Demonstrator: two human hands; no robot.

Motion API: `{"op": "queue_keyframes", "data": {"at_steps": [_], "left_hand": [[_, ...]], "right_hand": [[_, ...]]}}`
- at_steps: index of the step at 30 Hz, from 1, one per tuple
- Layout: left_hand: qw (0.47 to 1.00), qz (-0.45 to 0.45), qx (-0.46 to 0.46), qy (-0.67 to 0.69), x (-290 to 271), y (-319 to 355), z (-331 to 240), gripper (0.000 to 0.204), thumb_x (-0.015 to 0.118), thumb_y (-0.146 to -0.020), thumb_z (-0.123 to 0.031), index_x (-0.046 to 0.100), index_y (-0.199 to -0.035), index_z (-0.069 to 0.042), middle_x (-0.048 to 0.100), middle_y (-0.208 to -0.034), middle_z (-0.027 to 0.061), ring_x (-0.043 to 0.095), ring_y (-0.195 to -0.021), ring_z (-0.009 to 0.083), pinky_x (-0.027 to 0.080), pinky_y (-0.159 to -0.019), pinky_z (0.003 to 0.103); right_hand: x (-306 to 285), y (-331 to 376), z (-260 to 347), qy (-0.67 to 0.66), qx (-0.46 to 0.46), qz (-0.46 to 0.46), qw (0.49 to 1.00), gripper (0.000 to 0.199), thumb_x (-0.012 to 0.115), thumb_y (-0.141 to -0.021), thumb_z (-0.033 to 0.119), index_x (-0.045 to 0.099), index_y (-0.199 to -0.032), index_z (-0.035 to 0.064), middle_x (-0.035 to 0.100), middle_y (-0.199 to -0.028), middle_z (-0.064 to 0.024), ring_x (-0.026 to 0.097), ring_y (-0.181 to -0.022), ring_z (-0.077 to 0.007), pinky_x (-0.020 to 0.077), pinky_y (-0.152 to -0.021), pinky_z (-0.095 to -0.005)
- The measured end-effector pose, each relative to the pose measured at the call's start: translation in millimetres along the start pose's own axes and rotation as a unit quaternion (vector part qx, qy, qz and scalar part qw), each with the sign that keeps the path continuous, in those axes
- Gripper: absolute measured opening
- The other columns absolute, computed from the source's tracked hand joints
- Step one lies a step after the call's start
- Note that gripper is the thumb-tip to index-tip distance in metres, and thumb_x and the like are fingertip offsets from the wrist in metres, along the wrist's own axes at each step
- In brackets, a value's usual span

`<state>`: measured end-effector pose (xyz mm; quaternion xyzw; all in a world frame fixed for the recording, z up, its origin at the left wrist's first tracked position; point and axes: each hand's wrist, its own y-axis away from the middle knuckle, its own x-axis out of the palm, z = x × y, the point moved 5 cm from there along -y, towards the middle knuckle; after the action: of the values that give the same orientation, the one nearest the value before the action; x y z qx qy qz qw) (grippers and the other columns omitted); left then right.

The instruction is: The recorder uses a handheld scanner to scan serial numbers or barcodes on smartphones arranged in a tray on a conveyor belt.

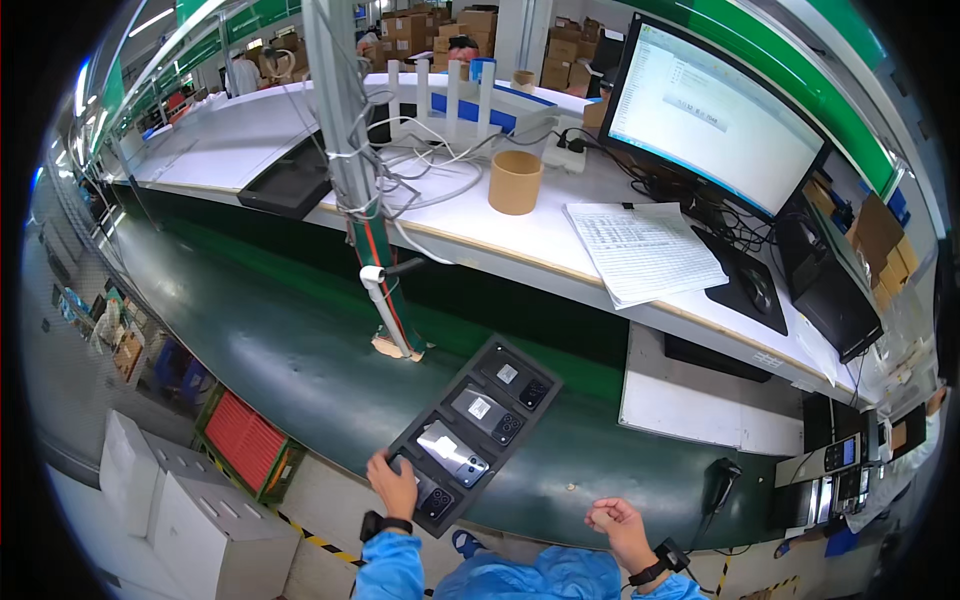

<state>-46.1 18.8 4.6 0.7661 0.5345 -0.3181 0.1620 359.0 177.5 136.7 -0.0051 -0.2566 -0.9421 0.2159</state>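
A dark tray [531,372] lies on the green conveyor belt [290,350] and holds several phones face down in a row. My left hand [394,484] grips the near end of this tray, fingers over its corner by the nearest phone [436,498]. A shiny phone [452,451] sits just beyond my fingers. My right hand [620,526] rests near the belt's front edge to the right, fingers curled in with nothing in them. Both wrists wear dark straps and blue sleeves.
A handheld scanner [720,480] lies on the belt at right. Behind the belt a white bench carries a monitor [715,115], a paper stack [640,250], a cardboard tube [515,182], cables and a mouse [760,290]. A metal post [345,150] rises from the belt. White boxes [190,510] stand lower left.
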Motion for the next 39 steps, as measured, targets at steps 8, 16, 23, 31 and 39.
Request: {"op": "queue_keyframes", "data": {"at_steps": [8,16,23,31,39], "left_hand": [[0.99,0.098,0.073,-0.067,115,-111,-43,0.039,0.06,-0.09,-0.026,0.063,-0.123,-0.006,0.065,-0.111,0.0217,0.059,-0.105,0.0424,0.047,-0.09,0.051],[0.953,0.15,0.169,-0.2,152,-102,-77,0.038,0.067,-0.073,-0.011,0.066,-0.111,-0.01,0.064,-0.107,0.0143,0.06,-0.098,0.0369,0.05,-0.086,0.048],[0.911,0.259,0.29,-0.137,156,-81,-110,0.044,0.068,-0.075,-0.009,0.064,-0.119,-0.011,0.063,-0.114,0.0102,0.058,-0.106,0.0342,0.051,-0.09,0.044],[0.905,0.193,0.378,0.028,133,-43,-199,0.04,0.068,-0.078,-0.007,0.066,-0.118,-0.008,0.066,-0.103,0.012,0.061,-0.102,0.0336,0.049,-0.093,0.043],[0.618,0.705,0.1,0.335,-14,113,-205,0.018,0.066,-0.095,-0.013,0.067,-0.11,-0.004,0.068,-0.094,0.0032,0.062,-0.085,0.0107,0.053,-0.075,0.029]], "right_hand": [[-83,-42,-58,0.041,0.041,-0.117,0.991,0.018,0.067,-0.092,0.008,0.066,-0.105,-0.0029,0.07,-0.092,-0.0106,0.067,-0.086,-0.0155,0.0529,-0.076,-0.0261],[-145,-9,-118,-0.06,0.094,-0.14,0.984,0.02,0.064,-0.098,0.023,0.064,-0.106,0.0053,0.064,-0.081,-0.0027,0.054,-0.062,-0.0094,0.0429,-0.052,-0.0232],[-73,9,-119,-0.118,0.108,-0.143,0.977,0.022,0.062,-0.098,0.017,0.062,-0.116,0.0042,0.065,-0.091,-0.007,0.06,-0.077,-0.0161,0.0519,-0.067,-0.0312],[68,36,-61,-0.055,-0.01,-0.129,0.99,0.037,0.064,-0.095,0.01,0.054,-0.129,-0.0001,0.065,-0.111,-0.0126,0.062,-0.099,-0.0185,0.0518,-0.085,-0.0301],[127,108,-20,-0.097,-0.088,-0.201,0.971,0.049,0.067,-0.086,0.0,0.051,-0.133,0.0007,0.058,-0.125,-0.0107,0.057,-0.114,-0.0198,0.0495,-0.095,-0.0321]]}}
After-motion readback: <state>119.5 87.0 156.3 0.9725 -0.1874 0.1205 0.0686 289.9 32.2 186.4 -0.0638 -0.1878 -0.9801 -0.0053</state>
